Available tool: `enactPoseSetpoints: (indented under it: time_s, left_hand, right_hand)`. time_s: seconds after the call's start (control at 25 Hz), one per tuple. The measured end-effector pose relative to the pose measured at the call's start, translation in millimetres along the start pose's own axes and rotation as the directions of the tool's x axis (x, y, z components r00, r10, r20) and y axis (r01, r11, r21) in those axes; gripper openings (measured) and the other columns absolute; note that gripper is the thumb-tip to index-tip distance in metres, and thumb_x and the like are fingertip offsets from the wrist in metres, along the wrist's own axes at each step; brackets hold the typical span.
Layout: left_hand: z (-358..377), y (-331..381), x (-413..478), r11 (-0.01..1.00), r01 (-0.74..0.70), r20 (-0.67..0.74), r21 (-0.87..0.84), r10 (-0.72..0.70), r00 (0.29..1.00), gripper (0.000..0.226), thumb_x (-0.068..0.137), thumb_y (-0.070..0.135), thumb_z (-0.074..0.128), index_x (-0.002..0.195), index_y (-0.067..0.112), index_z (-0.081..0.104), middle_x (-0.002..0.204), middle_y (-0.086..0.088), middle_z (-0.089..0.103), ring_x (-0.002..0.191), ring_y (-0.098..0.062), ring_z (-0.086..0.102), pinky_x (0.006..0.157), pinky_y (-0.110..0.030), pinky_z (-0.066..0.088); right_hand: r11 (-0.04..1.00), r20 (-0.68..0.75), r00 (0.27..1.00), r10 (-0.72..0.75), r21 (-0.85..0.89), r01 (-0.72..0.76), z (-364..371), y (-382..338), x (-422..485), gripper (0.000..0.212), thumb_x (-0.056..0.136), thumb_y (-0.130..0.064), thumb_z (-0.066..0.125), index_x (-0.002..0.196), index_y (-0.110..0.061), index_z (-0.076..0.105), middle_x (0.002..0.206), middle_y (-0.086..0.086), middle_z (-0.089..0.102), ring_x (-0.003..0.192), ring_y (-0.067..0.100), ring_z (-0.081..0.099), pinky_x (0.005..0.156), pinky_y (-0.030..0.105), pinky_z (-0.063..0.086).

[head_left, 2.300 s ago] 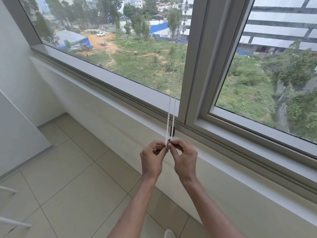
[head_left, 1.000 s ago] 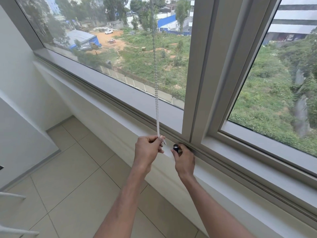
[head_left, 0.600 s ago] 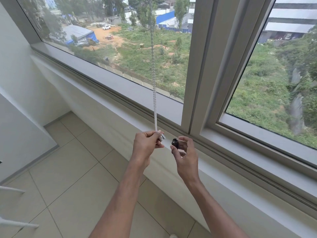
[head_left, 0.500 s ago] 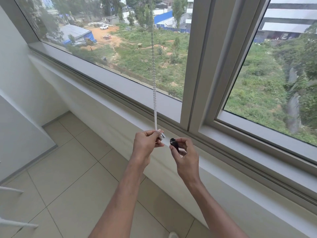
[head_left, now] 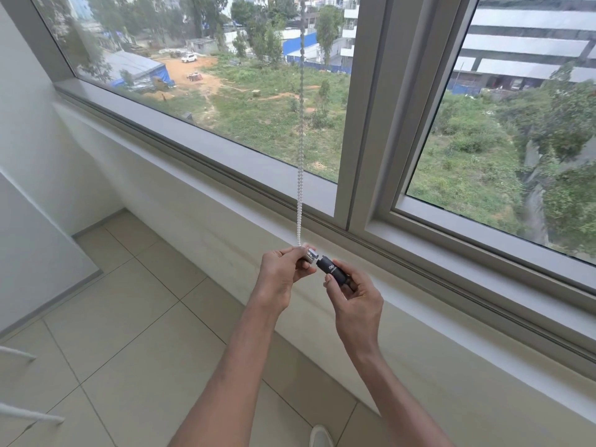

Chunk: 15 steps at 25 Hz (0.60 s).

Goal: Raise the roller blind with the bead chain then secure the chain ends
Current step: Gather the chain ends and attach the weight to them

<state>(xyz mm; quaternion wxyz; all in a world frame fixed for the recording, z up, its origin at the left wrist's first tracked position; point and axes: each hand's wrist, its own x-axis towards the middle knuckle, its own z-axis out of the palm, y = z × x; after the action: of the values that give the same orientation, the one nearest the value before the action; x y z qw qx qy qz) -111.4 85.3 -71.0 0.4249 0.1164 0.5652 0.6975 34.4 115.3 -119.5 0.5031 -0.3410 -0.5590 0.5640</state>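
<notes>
We have brought our two hands together in front of the window sill (head_left: 419, 272). Half a second ago there was a clear gap between the pieces; now the black cap (head_left: 333, 270) in our right hand (head_left: 353, 296) is almost touching the silver fitting (head_left: 311, 255) pinched in our left hand (head_left: 283, 271). The bead chain (head_left: 300, 175) runs straight up from the left fingers, past the glass and out of view (the blind itself is out of sight, and no fabric covers the glass). Both hands are closed: left thumb and fingers on the silver fitting, right fingertips around the black cap. We judge the raising done and the securing under way, with the two ends lined up but not yet joined.
</notes>
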Motion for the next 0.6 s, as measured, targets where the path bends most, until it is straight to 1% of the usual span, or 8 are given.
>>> enactPoseSetpoints:
  time_s: [0.12,0.16,0.28,0.32,0.48,0.6]
  left_hand:
    - [0,-1,-6,0.999,0.021,0.012,-0.031,-0.021,1.000,0.015,0.102,-0.001,0.066,0.097,-0.010,0.076,0.083,-0.012,0.068,0.055,-0.013,0.049,0.061,-0.020,0.060]
    - [0,-2,-8,0.999,0.026,0.017,-0.033,-0.025,1.000,0.015,0.102,0.000,0.066,0.098,-0.010,0.076,0.080,-0.010,0.068,0.054,-0.012,0.050,0.061,-0.020,0.060]
    - [3,-5,-11,0.999,0.031,0.025,-0.025,-0.030,0.999,0.016,0.103,0.001,0.066,0.098,-0.010,0.077,0.070,-0.004,0.069,0.049,-0.007,0.052,0.060,-0.019,0.060]
    - [5,-5,-12,0.999,0.031,0.025,-0.025,-0.031,0.999,0.016,0.103,0.002,0.066,0.099,-0.010,0.076,0.069,-0.003,0.069,0.049,-0.006,0.052,0.060,-0.019,0.061]
    - [8,-7,-15,0.999,0.034,0.023,-0.023,-0.033,0.999,0.016,0.103,0.003,0.067,0.101,-0.010,0.077,0.070,-0.003,0.071,0.051,-0.008,0.052,0.062,-0.020,0.062]
    - [10,-7,-17,0.999,0.028,0.020,-0.017,-0.028,0.999,0.017,0.104,0.003,0.066,0.102,-0.011,0.077,0.070,-0.003,0.068,0.050,-0.008,0.052,0.063,-0.020,0.062]
  right_hand:
    - [0.998,-0.003,0.999,-0.043,-0.052,0.043,-3,-3,-4,0.025,0.093,-0.003,0.081,0.113,-0.018,0.079,0.098,0.002,0.083,0.088,0.019,0.080,0.087,0.035,0.064]
    - [0.996,-0.005,0.998,-0.060,-0.065,0.059,-4,-4,-5,0.025,0.092,-0.004,0.081,0.112,-0.019,0.080,0.098,0.000,0.083,0.087,0.016,0.079,0.086,0.032,0.064]
    - [0.989,-0.004,0.994,-0.110,-0.103,0.109,-5,-4,-6,0.028,0.090,-0.002,0.083,0.110,-0.022,0.081,0.100,-0.010,0.083,0.086,0.007,0.079,0.082,0.016,0.059]
    - [0.987,-0.003,0.993,-0.119,-0.114,0.117,-6,-4,-6,0.028,0.090,-0.001,0.083,0.109,-0.022,0.081,0.100,-0.013,0.082,0.087,0.006,0.078,0.082,0.014,0.058]
    - [0.982,-0.018,0.993,-0.121,-0.151,0.116,-10,-3,-5,0.028,0.090,-0.002,0.083,0.111,-0.020,0.081,0.102,-0.016,0.082,0.088,0.004,0.079,0.083,0.013,0.058]
    - [0.985,-0.023,0.994,-0.109,-0.140,0.105,-12,-1,-4,0.026,0.090,-0.003,0.084,0.111,-0.018,0.082,0.099,-0.012,0.083,0.088,0.008,0.080,0.083,0.016,0.060]
